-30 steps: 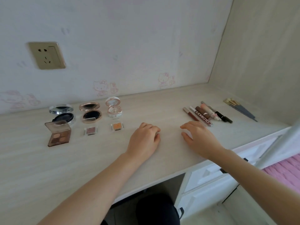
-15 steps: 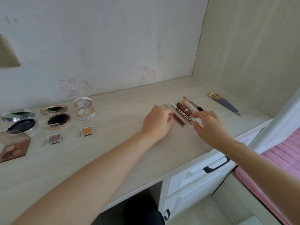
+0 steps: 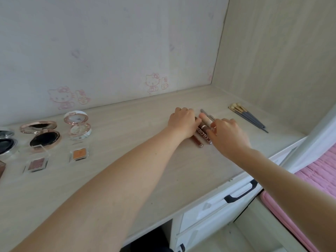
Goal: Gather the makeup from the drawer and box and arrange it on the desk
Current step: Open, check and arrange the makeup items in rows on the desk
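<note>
Head camera, items I can log from my station, nearest first.

1. Drawer front [image 3: 209, 210], lower right of the frame, white with a black handle [image 3: 241, 192]. It sits closed under the worktop [image 3: 190, 179] edge.
2. Pink bed cover [image 3: 320, 177], right edge of the frame.
3. Two single eyeshadow pans in clear cases, left of frame: a brown-pink pan [image 3: 36, 164] and an orange pan [image 3: 79, 154], lying flat and apart.
4. Right hand [image 3: 227, 137], right of centre. Its fingers are curled over the right side of the makeup tubes [image 3: 203, 132], with the thumb on the brown lettered one, pinching the group.
5. Makeup tubes, centre right. They lie side by side on the worktop, touching, held between the two hands. A slim brown tube [image 3: 196, 140] is leftmost and a pale pink tube [image 3: 206, 120] reaches farthest back.
6. Left hand [image 3: 183, 122], knuckles up with fingers curled, set against the left side of the tubes. Whether it actually grips one I cannot tell.
7. Three open compacts, left of frame: a black one [image 3: 5, 142] cut by the left edge, a rose-gold one [image 3: 44, 138] and a white one [image 3: 78, 125].
8. Bundle of brushes [image 3: 248, 118], upper right, lying flat and apart from the tubes.
9. Cartoon cat prints [image 3: 153, 82] on the wall behind the worktop.
</note>
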Action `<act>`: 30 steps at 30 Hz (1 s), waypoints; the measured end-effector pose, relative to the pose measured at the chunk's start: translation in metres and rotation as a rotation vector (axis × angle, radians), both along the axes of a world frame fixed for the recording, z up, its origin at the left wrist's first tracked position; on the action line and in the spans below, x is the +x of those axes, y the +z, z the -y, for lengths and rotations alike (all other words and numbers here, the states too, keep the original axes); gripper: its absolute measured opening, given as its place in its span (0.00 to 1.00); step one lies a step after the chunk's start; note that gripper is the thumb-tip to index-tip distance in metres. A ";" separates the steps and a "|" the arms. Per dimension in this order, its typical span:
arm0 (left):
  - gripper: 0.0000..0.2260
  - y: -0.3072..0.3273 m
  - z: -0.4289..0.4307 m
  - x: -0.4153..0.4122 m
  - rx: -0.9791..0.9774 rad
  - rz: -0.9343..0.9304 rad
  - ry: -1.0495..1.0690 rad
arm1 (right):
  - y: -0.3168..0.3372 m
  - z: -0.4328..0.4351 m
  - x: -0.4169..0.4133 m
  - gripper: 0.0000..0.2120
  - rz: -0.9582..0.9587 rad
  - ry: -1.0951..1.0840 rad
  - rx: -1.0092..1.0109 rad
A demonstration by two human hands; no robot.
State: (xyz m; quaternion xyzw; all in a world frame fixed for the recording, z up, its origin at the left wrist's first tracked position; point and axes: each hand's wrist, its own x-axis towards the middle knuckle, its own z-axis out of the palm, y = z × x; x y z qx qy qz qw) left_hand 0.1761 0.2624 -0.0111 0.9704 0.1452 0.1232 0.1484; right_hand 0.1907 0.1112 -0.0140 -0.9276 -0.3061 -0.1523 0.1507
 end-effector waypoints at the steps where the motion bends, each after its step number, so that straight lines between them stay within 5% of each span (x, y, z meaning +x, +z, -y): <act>1: 0.20 -0.001 -0.001 0.001 0.003 -0.011 -0.002 | -0.001 -0.001 -0.001 0.06 0.017 0.002 0.003; 2: 0.19 -0.002 -0.001 0.002 0.001 -0.019 -0.006 | -0.001 -0.001 -0.002 0.03 0.018 0.007 0.009; 5: 0.17 -0.003 -0.002 0.003 -0.004 -0.034 -0.025 | -0.003 -0.003 -0.001 0.14 0.018 -0.003 0.007; 8: 0.16 -0.004 -0.001 0.002 -0.031 -0.031 -0.029 | -0.003 -0.004 0.001 0.03 -0.003 -0.019 -0.005; 19: 0.16 -0.011 -0.002 0.003 -0.078 0.048 -0.039 | -0.010 -0.004 0.003 0.09 -0.034 -0.057 -0.053; 30: 0.10 -0.006 0.002 -0.032 -0.677 0.407 0.007 | 0.001 0.000 -0.028 0.08 -0.114 0.004 0.224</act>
